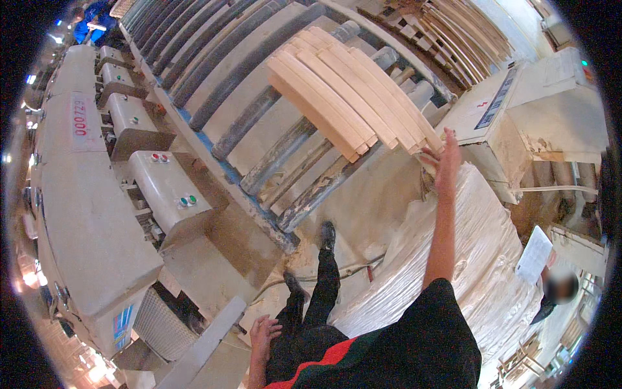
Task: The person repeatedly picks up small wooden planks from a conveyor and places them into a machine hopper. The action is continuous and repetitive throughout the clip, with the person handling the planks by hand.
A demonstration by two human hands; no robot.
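Note:
A stack of pale curved wooden slats lies across the rollers of a roller conveyor. At the stack's right end, my right hand is raised with its fingers stretched out, close against the ends of the outermost slats. Whether the fingertips press on the wood is hard to tell. Low beside my thigh hangs my left hand. Its fingers are loosely bent and apart, with nothing visible in them.
Along the left runs a long beige machine with button boxes. Plastic-wrapped goods sit at my right. A beige cabinet stands beyond, near more stacked slats. People appear at far left and right. A cable crosses the floor.

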